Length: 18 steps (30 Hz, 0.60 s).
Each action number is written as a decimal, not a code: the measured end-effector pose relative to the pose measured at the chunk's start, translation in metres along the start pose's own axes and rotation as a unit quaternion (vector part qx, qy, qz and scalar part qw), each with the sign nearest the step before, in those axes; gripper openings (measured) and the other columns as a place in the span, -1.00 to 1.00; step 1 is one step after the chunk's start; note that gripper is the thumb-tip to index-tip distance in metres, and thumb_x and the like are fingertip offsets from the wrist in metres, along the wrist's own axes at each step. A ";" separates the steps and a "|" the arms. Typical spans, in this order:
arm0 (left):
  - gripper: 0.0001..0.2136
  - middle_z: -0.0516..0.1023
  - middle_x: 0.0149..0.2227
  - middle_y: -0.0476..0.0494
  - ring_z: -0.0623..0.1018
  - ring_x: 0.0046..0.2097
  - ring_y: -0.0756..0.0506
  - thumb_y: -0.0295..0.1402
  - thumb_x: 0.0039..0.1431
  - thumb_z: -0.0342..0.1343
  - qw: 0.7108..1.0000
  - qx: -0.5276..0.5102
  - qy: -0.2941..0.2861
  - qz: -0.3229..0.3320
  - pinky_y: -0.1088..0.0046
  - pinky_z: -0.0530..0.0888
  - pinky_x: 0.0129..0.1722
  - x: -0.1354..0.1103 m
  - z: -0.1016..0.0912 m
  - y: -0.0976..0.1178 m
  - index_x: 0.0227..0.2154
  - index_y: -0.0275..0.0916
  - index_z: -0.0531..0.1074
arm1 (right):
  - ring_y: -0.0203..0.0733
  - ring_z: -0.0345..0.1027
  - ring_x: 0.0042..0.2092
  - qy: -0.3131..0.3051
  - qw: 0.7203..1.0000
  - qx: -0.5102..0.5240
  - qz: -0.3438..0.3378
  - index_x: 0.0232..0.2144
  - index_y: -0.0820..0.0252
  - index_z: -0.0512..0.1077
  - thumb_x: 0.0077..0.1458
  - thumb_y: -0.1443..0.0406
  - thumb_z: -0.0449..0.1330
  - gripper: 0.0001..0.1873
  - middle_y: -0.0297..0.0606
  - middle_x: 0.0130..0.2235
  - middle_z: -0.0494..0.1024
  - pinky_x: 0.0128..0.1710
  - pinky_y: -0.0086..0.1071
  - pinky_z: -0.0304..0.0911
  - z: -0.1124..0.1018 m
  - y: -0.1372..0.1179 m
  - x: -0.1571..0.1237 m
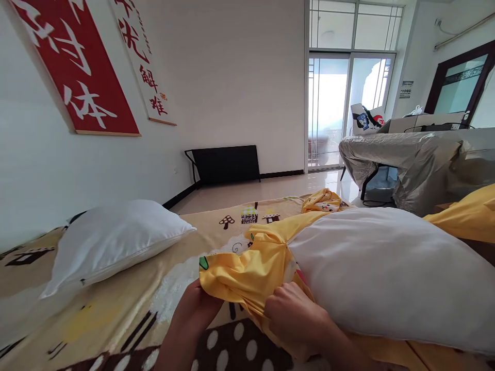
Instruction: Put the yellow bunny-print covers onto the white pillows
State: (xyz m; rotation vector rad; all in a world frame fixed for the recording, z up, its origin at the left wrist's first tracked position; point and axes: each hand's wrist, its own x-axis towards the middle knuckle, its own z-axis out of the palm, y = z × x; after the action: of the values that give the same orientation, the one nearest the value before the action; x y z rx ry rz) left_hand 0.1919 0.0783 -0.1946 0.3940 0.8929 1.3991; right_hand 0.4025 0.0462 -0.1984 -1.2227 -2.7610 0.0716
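Observation:
A yellow pillowcase [247, 268] with green-leaf prints is bunched between my two hands. My left hand [204, 304] grips its left end, with the fingers partly hidden under the cloth. Closed in a fist, my right hand [292, 309] holds the gathered fabric beside the white pillow [386, 273]. This pillow lies on the right, its left corner touching the yellow cloth; I cannot tell how much of it is inside. Both hands are above the patterned blanket [209, 226].
A second white pillow [124, 242] lies on the left. More yellow cloth [467, 214] is at the right edge, and a printed yellow bundle [323, 201] sits at the far edge. Beyond stand a black folded panel [226, 165] and a table under a silver cover [406, 154].

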 end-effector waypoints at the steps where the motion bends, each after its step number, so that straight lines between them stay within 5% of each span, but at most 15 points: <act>1: -0.56 0.61 -0.27 -0.27 0.59 -0.18 -0.23 -0.58 -0.04 -0.04 1.000 0.028 0.001 0.005 0.22 0.52 -0.11 -0.002 0.001 0.000 -0.03 -0.40 0.41 | -0.17 0.36 -0.52 -0.005 1.000 0.016 0.005 -0.51 0.31 0.55 -0.07 0.37 0.23 -0.90 -0.13 -0.53 0.55 -0.56 -0.42 0.00 -0.002 0.002 -0.001; 4: -0.60 0.62 -0.36 -0.22 0.57 -0.19 -0.28 -0.54 -0.16 0.12 0.990 0.133 -0.042 0.020 0.25 0.52 -0.15 -0.013 0.002 -0.001 -0.15 -0.37 0.50 | -0.35 0.14 -0.60 0.017 0.993 0.116 -0.024 -0.64 0.25 0.49 -0.11 0.27 0.32 -0.82 -0.32 -0.64 0.44 -0.59 -0.46 -0.11 -0.011 0.012 -0.006; 6: -0.62 0.61 -0.43 -0.19 0.57 -0.23 -0.29 -0.50 -0.24 0.20 0.974 0.208 -0.086 0.015 0.27 0.51 -0.21 -0.023 0.003 -0.004 -0.23 -0.34 0.55 | -0.42 0.04 -0.60 0.095 0.972 0.214 -0.019 -0.68 0.23 0.42 -0.01 0.25 0.26 -0.72 -0.41 -0.67 0.36 -0.57 -0.48 -0.09 -0.019 0.015 -0.009; 11: -0.74 0.52 -0.55 -0.12 0.45 -0.43 -0.12 -0.33 -0.18 0.20 0.908 0.369 -0.193 0.051 0.45 0.38 -0.45 -0.054 0.021 -0.011 -0.36 -0.33 0.56 | -0.38 0.21 -0.49 0.267 0.891 0.351 0.105 -0.49 0.21 0.44 0.14 0.28 0.08 -0.78 -0.38 -0.52 0.45 -0.47 -0.50 0.07 -0.024 0.012 -0.003; 14: -0.74 0.43 -0.58 -0.07 0.31 -0.48 -0.01 -0.26 -0.14 0.18 0.877 0.413 -0.241 0.043 0.52 0.26 -0.51 -0.065 0.033 -0.011 -0.40 -0.35 0.54 | -0.27 0.31 -0.29 0.321 0.900 0.286 0.079 -0.39 0.19 0.46 0.12 0.31 0.10 -0.86 -0.26 -0.33 0.51 -0.30 -0.44 0.16 -0.019 0.012 0.004; 18: -0.70 0.38 -0.52 -0.06 0.27 -0.43 -0.01 -0.15 -0.08 0.18 0.850 0.456 -0.262 0.009 0.51 0.27 -0.44 -0.072 0.038 -0.011 -0.44 -0.33 0.47 | -0.25 0.35 -0.25 0.251 0.936 0.247 0.017 -0.20 0.13 0.49 0.12 0.38 0.06 -0.76 -0.27 -0.31 0.54 -0.22 -0.43 0.18 -0.016 0.020 0.004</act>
State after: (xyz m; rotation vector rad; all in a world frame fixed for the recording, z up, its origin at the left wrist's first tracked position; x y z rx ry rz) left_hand 0.2321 0.0174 -0.1564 1.4351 1.0368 0.7153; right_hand 0.4163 0.0621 -0.1841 -0.9804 -2.1029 0.3751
